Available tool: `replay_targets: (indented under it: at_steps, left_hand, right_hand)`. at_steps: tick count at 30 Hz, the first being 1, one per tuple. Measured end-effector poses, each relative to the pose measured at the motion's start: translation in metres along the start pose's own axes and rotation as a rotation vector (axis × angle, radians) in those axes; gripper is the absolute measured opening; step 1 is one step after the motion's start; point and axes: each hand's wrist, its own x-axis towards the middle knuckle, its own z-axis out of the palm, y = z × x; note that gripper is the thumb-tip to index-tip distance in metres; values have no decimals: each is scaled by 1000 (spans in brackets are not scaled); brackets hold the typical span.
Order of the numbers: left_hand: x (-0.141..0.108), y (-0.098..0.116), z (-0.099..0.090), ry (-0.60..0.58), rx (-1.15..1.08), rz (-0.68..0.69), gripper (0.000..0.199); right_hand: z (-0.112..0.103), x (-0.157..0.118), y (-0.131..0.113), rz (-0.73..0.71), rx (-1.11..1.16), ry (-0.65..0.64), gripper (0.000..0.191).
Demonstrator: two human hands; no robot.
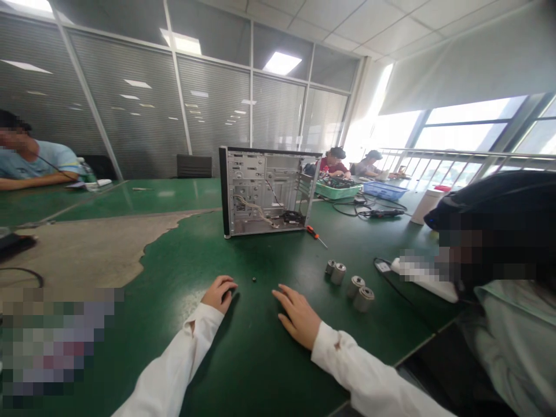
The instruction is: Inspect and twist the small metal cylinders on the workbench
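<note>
On the green table (174, 255) rests my left hand (219, 293), fingers apart and slightly bent, holding nothing. My right hand (299, 314) lies opposite with its fingers spread and nothing in it. Between the two hands, a little farther off, sits a small dark round piece (254, 280). An open computer case (269, 194) stands upright beyond them, its bare metal inside, pale wires and a black cable showing. A screwdriver (313, 233) with an orange and black handle lies by the case's lower right corner. Several metal cylinders (338, 274) stand to the right of my right hand.
A person in a dark cap (504, 220) sits close on the right, by a white power strip (425, 281). Green basket (339, 191), blue basket (384, 190) and cables (373, 213) lie back right. Other people sit farther off. Brown worn area (95, 249) at left.
</note>
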Motion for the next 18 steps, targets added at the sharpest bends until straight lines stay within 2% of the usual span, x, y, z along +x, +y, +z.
replay_targets:
  at_steps: [5, 7, 9, 12, 15, 16, 18]
  left_hand:
    - [-9, -5, -5, 64, 21, -95, 25]
    - [-13, -5, -6, 94, 17, -140, 25]
    - [-15, -6, -6, 93, 2, -169, 25]
    - [-16, -7, -5, 79, -17, -191, 25]
    - [-15, -10, -4, 76, -24, -193, 24]
    - [-14, -10, -3, 76, -25, -192, 24]
    - [-13, -11, -2, 72, -27, -187, 23]
  right_hand:
    - [40, 71, -3, -145, -19, 53, 38]
    - [48, 84, -2, -204, 4, 68, 32]
    - [50, 83, 1, -237, 21, 65, 29]
    - [34, 57, 9, -268, 33, 57, 28]
    - [0, 8, 28, -223, 3, 114, 26]
    - [-13, -9, 38, -157, -30, 165, 24]
    - [-39, -44, 62, 12, -118, 361, 19]
